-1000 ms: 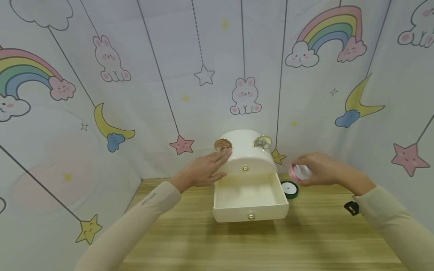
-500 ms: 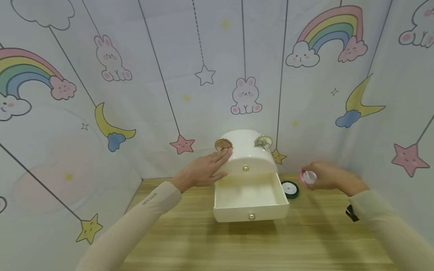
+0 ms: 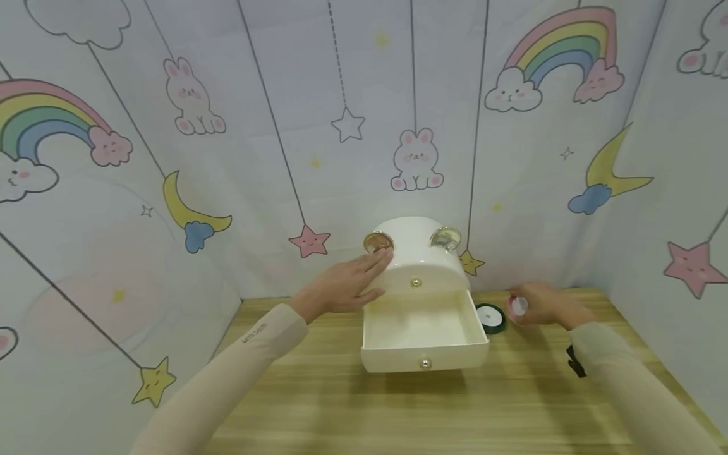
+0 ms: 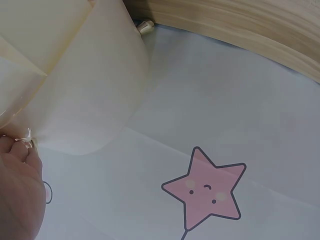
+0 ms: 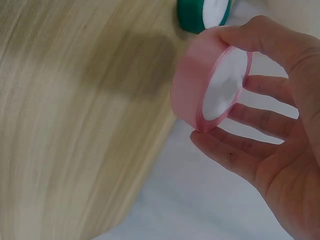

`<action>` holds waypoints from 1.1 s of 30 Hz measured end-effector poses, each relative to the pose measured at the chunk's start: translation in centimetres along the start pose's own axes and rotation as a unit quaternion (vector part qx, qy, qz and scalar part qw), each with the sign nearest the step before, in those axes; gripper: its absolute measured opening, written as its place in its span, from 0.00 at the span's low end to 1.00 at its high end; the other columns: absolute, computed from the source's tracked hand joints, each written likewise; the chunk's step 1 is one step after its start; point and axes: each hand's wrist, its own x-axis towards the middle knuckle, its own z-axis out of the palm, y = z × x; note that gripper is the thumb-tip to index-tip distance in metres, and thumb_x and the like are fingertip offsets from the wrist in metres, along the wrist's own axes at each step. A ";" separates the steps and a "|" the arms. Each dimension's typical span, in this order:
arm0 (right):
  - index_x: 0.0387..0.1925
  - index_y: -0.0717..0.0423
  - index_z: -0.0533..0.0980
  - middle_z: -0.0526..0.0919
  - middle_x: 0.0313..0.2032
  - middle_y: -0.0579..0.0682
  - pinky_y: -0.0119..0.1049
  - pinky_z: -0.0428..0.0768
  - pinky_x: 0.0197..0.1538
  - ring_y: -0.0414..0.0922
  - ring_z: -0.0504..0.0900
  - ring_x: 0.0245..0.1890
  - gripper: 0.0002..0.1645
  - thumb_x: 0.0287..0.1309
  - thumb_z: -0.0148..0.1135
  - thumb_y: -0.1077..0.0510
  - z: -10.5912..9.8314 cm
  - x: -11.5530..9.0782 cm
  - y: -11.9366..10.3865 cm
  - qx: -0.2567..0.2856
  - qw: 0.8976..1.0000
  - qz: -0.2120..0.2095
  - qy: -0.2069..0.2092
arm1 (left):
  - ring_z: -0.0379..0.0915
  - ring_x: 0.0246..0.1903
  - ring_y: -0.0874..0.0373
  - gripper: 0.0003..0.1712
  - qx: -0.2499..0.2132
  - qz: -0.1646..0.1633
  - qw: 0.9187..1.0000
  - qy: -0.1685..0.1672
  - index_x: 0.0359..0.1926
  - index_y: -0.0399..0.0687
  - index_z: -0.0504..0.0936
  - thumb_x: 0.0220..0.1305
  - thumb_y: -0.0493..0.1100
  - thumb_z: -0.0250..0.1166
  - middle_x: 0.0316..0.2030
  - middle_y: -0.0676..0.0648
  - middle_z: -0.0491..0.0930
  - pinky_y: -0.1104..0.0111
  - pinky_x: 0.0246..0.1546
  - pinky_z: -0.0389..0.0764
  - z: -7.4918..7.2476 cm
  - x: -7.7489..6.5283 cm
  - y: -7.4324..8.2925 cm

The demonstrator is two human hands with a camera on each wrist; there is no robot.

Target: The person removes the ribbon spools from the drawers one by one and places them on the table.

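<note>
A cream drawer box (image 3: pixel 414 253) with gold-rimmed ears stands at the back of the table, its lower drawer (image 3: pixel 425 359) pulled out. Against the box's left ear and upper side rests my left hand (image 3: pixel 344 284), fingers straight. To the right of the box, my right hand (image 3: pixel 546 304) pinches a roll of pink ribbon (image 5: pixel 192 87) between thumb and fingers, tilted on edge. A roll of dark green ribbon (image 3: pixel 491 318) with a white core lies on the table between the drawer and the pink roll.
The wooden table (image 3: pixel 318 392) meets a printed cloth backdrop (image 3: pixel 273 189) at the back and sides. A small black object (image 3: pixel 576 362) shows beside the right sleeve. The open drawer juts forward over the table.
My right hand has moved right and down toward the table with the pink ribbon roll, away from the green roll. The left hand has stayed on the box.
</note>
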 end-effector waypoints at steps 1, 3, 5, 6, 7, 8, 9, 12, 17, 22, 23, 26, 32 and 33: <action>0.40 0.58 0.84 0.86 0.36 0.49 0.43 0.83 0.41 0.47 0.80 0.36 0.16 0.51 0.77 0.56 0.1 0.0 0.2 0.001 1.000 0.008 -0.005 | 0.47 0.84 0.49 0.44 0.000 0.000 1.000 -0.001 0.86 0.45 0.41 0.84 0.60 0.45 0.86 0.43 0.44 0.57 0.85 0.56 0.0 0.0 0.0; 0.41 0.60 0.84 0.86 0.36 0.51 0.43 0.83 0.40 0.46 0.80 0.35 0.17 0.52 0.76 0.56 0.4 0.1 0.6 0.002 0.999 0.028 -0.018 | 0.47 0.84 0.49 0.44 0.001 -0.001 1.000 -0.003 0.86 0.45 0.40 0.84 0.60 0.45 0.86 0.43 0.43 0.57 0.85 0.56 -0.1 0.0 -0.1; 0.42 0.61 0.85 0.87 0.37 0.53 0.45 0.84 0.41 0.47 0.81 0.35 0.17 0.53 0.75 0.55 0.7 0.0 0.9 0.003 0.999 0.045 -0.028 | 0.47 0.84 0.49 0.44 0.000 -0.002 1.000 -0.004 0.86 0.45 0.40 0.84 0.60 0.45 0.86 0.43 0.43 0.57 0.85 0.56 -0.1 0.0 0.0; 0.44 0.62 0.85 0.88 0.38 0.54 0.47 0.85 0.43 0.49 0.82 0.37 0.19 0.53 0.75 0.55 0.9 -0.1 1.1 0.003 0.998 0.047 -0.029 | 0.47 0.84 0.49 0.44 -0.001 -0.002 1.000 -0.003 0.86 0.45 0.40 0.84 0.60 0.45 0.85 0.43 0.44 0.57 0.85 0.56 -0.2 0.0 0.0; 0.45 0.63 0.85 0.88 0.41 0.56 0.50 0.86 0.45 0.51 0.83 0.39 0.21 0.52 0.75 0.56 1.0 -0.2 1.3 0.001 0.998 0.047 -0.029 | 0.47 0.84 0.49 0.44 -0.002 -0.002 1.000 -0.002 0.86 0.45 0.41 0.84 0.60 0.46 0.85 0.43 0.44 0.57 0.85 0.56 -0.2 0.0 0.0; 0.46 0.64 0.85 0.88 0.42 0.58 0.53 0.86 0.46 0.53 0.84 0.40 0.21 0.53 0.75 0.56 1.2 -0.2 1.4 0.001 0.998 0.050 -0.030 | 0.47 0.84 0.49 0.44 -0.002 -0.002 1.000 0.000 0.86 0.45 0.41 0.84 0.60 0.46 0.85 0.43 0.44 0.57 0.85 0.56 -0.2 0.0 0.0; 0.46 0.64 0.84 0.88 0.43 0.59 0.55 0.86 0.49 0.54 0.84 0.43 0.21 0.53 0.75 0.56 1.4 -0.2 1.6 0.002 0.998 0.055 -0.031 | 0.47 0.84 0.49 0.44 -0.002 -0.003 1.000 0.000 0.86 0.45 0.41 0.84 0.60 0.46 0.85 0.43 0.44 0.58 0.85 0.56 -0.2 0.0 0.0; 0.49 0.65 0.84 0.88 0.48 0.61 0.60 0.85 0.55 0.57 0.85 0.48 0.23 0.52 0.75 0.56 2.0 -0.2 2.0 -0.007 0.998 0.054 -0.027 | 0.46 0.84 0.49 0.44 0.002 -0.005 1.000 -0.001 0.86 0.46 0.40 0.84 0.60 0.45 0.86 0.43 0.44 0.58 0.85 0.56 -0.1 0.1 -0.1; 0.50 0.63 0.84 0.88 0.50 0.60 0.56 0.85 0.53 0.53 0.83 0.47 0.22 0.55 0.73 0.54 2.6 -0.1 2.3 0.000 0.997 0.066 -0.033 | 0.46 0.84 0.49 0.44 -0.002 -0.010 1.000 -0.004 0.86 0.47 0.39 0.84 0.61 0.44 0.86 0.44 0.43 0.58 0.84 0.57 0.2 0.0 0.0; 0.52 0.63 0.84 0.88 0.52 0.61 0.56 0.85 0.53 0.53 0.83 0.46 0.24 0.55 0.72 0.56 2.8 0.0 2.2 0.012 0.996 0.073 -0.046 | 0.44 0.85 0.50 0.44 -0.005 -0.008 1.000 -0.006 0.86 0.47 0.38 0.84 0.61 0.44 0.86 0.45 0.41 0.58 0.85 0.55 0.2 -0.1 0.1; 0.52 0.64 0.85 0.88 0.53 0.62 0.58 0.85 0.55 0.54 0.83 0.48 0.24 0.55 0.72 0.55 2.9 0.0 2.2 0.012 0.996 0.074 -0.046 | 0.44 0.85 0.50 0.44 -0.005 -0.008 1.000 -0.006 0.86 0.47 0.37 0.84 0.61 0.44 0.86 0.45 0.41 0.58 0.85 0.55 0.2 -0.1 0.2; 0.51 0.64 0.85 0.88 0.51 0.62 0.61 0.84 0.57 0.56 0.84 0.49 0.23 0.57 0.71 0.54 3.0 0.0 2.3 0.007 0.996 0.071 -0.045 | 0.44 0.85 0.51 0.44 -0.004 -0.007 1.000 -0.002 0.86 0.47 0.38 0.84 0.61 0.44 0.86 0.45 0.41 0.59 0.85 0.55 0.4 0.0 0.1; 0.46 0.63 0.87 0.90 0.45 0.56 0.54 0.85 0.51 0.49 0.82 0.42 0.18 0.60 0.68 0.54 3.1 0.3 2.3 0.000 0.998 0.056 -0.042 | 0.45 0.85 0.50 0.44 -0.004 -0.009 1.000 0.001 0.86 0.48 0.38 0.84 0.62 0.44 0.86 0.45 0.42 0.58 0.85 0.56 0.4 -0.1 0.0; 0.46 0.63 0.87 0.90 0.46 0.57 0.54 0.86 0.52 0.51 0.83 0.43 0.18 0.60 0.68 0.54 3.0 0.3 2.3 -0.001 0.998 0.054 -0.041 | 0.45 0.85 0.50 0.44 -0.005 -0.010 1.000 0.000 0.86 0.48 0.38 0.84 0.61 0.44 0.86 0.45 0.42 0.58 0.85 0.56 0.4 -0.1 0.0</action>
